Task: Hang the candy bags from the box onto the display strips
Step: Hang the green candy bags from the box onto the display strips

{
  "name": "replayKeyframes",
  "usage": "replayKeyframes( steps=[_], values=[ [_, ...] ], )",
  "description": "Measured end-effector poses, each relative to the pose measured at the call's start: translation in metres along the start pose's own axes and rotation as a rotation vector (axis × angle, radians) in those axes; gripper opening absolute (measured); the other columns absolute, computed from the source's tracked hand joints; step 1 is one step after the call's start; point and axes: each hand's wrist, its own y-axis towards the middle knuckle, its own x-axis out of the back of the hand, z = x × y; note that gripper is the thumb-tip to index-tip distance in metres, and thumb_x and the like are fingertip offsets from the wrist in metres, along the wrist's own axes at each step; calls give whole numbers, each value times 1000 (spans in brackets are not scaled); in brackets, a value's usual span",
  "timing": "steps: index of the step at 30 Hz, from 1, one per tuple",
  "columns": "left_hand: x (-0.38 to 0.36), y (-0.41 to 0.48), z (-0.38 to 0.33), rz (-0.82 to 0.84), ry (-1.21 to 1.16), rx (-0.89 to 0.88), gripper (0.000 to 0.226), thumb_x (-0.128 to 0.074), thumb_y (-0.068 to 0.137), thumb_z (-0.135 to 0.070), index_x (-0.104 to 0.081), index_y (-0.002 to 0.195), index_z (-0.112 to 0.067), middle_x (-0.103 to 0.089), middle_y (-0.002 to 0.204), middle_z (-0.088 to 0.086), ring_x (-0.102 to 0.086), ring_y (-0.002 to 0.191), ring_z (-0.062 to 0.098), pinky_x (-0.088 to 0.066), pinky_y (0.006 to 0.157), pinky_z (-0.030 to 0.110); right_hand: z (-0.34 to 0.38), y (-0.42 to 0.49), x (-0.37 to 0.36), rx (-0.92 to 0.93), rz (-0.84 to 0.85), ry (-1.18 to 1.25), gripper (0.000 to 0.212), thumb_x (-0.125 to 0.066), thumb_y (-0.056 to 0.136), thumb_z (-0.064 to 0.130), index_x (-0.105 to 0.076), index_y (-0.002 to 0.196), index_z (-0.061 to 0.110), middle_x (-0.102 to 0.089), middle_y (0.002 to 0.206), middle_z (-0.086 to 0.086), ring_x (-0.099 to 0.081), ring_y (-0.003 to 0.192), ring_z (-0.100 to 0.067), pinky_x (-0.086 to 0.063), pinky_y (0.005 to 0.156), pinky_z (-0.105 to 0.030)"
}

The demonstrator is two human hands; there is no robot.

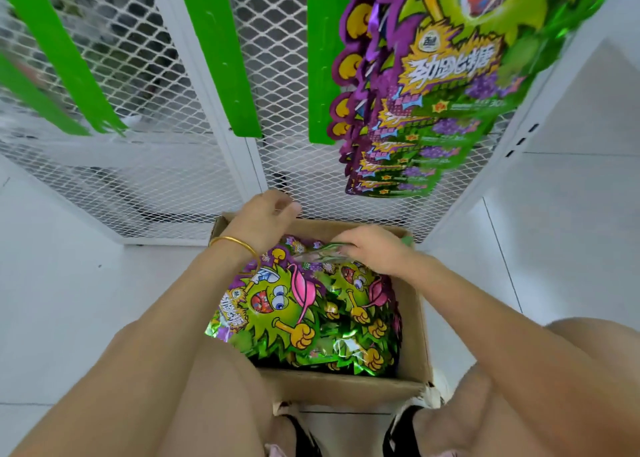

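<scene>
Pick-up step: right hand (375,248) pinches bag (320,253) in box (414,321); left hand (265,219) loose, empty. Next: lift to strip (216,58).

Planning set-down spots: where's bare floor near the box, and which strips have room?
Free: floor left of the box and right of it, by the rack post; left strips bare. Crowded: right strip full of hung bags; box packed with candy bags, left hand above, right hand gripping one.

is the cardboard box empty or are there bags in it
Not empty: candy bags lie piled inside the box.
</scene>
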Motion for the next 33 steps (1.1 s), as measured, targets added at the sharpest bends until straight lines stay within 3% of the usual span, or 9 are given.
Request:
replayKeyframes(
  steps=[6, 10, 14, 18, 21, 24, 27, 30, 33],
  values=[
    [-8, -4, -7, 262, 29, 292, 62, -33, 93, -54, -42, 134, -8, -45, 139, 14, -47, 122, 32, -38, 98, 37, 6, -76, 35, 469, -354, -68, 49, -60, 70, -6, -69, 111, 18, -67, 117, -1, -58, 115, -28, -39, 97, -48],
    [-21, -16, -21, 547, -638, 574, 41, -45, 94, -41, -53, 113, -5, -65, 113, 10, -56, 105, 26, -49, 85, 38, 9, -100, 43, 518, -405, -15, 43, -59, 78, -2, -66, 115, 18, -64, 122, 0, -52, 122, -23, -39, 102, -48],
    [-27, -14, -22, 351, -720, 510, 10, -62, 86, -13, -58, 93, -8, -64, 78, 0, -54, 77, 14, -56, 55, 23, 9, -117, 49, 389, -284, 17, 55, -60, 79, 11, -51, 133, 19, -50, 138, 1, -34, 134, -16, -30, 112, -42],
    [-28, -14, -17, 240, -649, 380, 32, -69, 78, -1, -56, 106, -9, -65, 83, 3, -59, 71, 17, -53, 67, 33, -10, -133, 66, 47, 59, 80, 96, -77, 74, 17, -16, 148, 20, -18, 154, 2, -13, 140, -10, -8, 109, -15],
    [-29, -23, -25, 258, -487, 181, 37, -67, 78, 1, -52, 106, -17, -65, 91, 0, -59, 73, 10, -49, 60, 19, -12, -128, 72, -89, -154, 335, 89, -73, 78, 12, -18, 147, 12, -24, 152, -5, -23, 137, -12, -15, 105, -12],
    [-31, -28, -28, 269, -371, -20, 48, -68, 77, 3, -47, 117, -15, -64, 102, 3, -59, 79, 6, -47, 63, 14, -12, -108, 70, -289, -468, 329, 74, -69, 82, 29, -32, 141, 6, -39, 145, -13, -36, 134, -26, -27, 112, -37],
    [-29, -33, -30, 246, -265, -85, 58, -70, 77, -2, -44, 126, -15, -59, 99, -4, -56, 86, 8, -46, 72, 17, -4, -101, 72, -284, -555, 696, 30, -66, 85, 16, -60, 111, 2, -63, 116, -20, -58, 104, -21, -41, 100, -47],
    [-13, -35, -35, 276, -312, -98, 69, -80, 66, -19, -45, 124, -10, -60, 117, 7, -59, 103, 19, -51, 89, 33, 9, -110, 88, -225, -545, 781, 16, -60, 89, 9, -62, 97, -5, -63, 106, -28, -53, 85, -16, -45, 90, -41],
    [27, -31, -63, 93, -400, -180, 72, -84, 55, -37, -51, 115, -13, -59, 118, 3, -59, 108, 18, -48, 95, 37, 24, -121, 123, -89, -524, 584, 12, -56, 91, 12, -60, 88, 1, -56, 80, -17, -47, 73, -15, -38, 67, -26]
  ],
)
